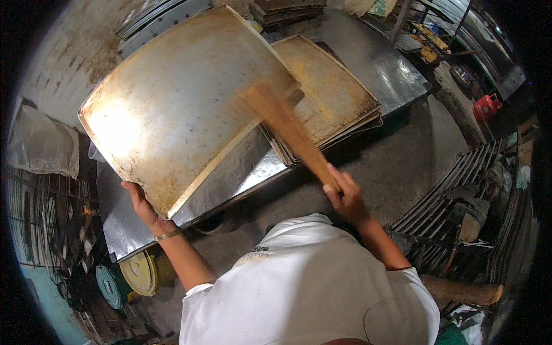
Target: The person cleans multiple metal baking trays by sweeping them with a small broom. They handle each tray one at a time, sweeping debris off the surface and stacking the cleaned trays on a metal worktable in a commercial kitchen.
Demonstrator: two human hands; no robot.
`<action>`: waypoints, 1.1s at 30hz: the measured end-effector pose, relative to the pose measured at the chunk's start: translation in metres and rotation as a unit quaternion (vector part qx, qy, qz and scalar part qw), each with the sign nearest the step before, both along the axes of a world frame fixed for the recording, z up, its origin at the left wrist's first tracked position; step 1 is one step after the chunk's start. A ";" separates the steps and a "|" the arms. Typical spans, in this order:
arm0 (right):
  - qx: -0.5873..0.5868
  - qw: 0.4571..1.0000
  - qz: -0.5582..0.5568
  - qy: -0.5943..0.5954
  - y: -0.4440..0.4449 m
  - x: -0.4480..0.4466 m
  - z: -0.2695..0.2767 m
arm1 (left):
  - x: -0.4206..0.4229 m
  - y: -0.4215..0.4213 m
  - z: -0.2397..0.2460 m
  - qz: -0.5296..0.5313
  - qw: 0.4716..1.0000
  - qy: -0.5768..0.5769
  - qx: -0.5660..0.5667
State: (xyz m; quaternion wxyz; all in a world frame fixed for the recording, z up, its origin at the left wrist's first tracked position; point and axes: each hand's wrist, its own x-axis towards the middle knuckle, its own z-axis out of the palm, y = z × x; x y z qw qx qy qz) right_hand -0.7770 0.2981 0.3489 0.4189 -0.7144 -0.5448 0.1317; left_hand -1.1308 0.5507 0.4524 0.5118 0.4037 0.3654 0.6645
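A large metal baking tray (185,95), stained brown along its edges, is tilted over the steel-topped table (228,172). My left hand (150,211) grips it by its near left corner, with a bangle on the wrist. In my right hand (348,196) is the narrow end of a brown hand brush (293,125), blurred by motion. Its wide end lies over the right part of the tray; whether it touches the surface I cannot tell. To the right, a stack of browned baking trays (332,86) rests on the table, partly covered by the held tray.
Below the table's left end are a yellow lidded bucket (140,274) and a teal-lidded bucket (110,286). A slatted metal rack (448,183) stands to my right, near a log (463,290). Farther off is a red gas cylinder (487,108). More dark trays (286,10) sit at the back.
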 end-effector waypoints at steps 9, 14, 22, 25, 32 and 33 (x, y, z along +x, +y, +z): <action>0.051 0.999 -0.020 0.001 0.008 -0.004 0.018 | 0.002 -0.004 0.003 -0.022 1.000 -0.018 -0.005; 0.119 0.985 -0.121 0.034 0.021 0.021 -0.025 | -0.003 0.001 -0.001 -0.029 0.999 -0.015 0.000; 0.044 0.996 -0.066 0.038 0.028 -0.003 0.022 | -0.004 -0.005 -0.001 -0.038 0.999 -0.006 -0.004; 0.140 0.980 -0.140 0.007 0.043 0.022 -0.011 | 0.004 -0.010 0.007 -0.041 0.999 -0.013 -0.007; 0.049 0.998 -0.034 0.002 0.030 -0.004 0.027 | 0.009 -0.016 0.008 -0.016 1.000 -0.008 -0.014; 0.019 1.000 -0.011 0.016 0.032 -0.005 0.027 | 0.010 -0.016 0.008 -0.004 1.000 -0.011 -0.015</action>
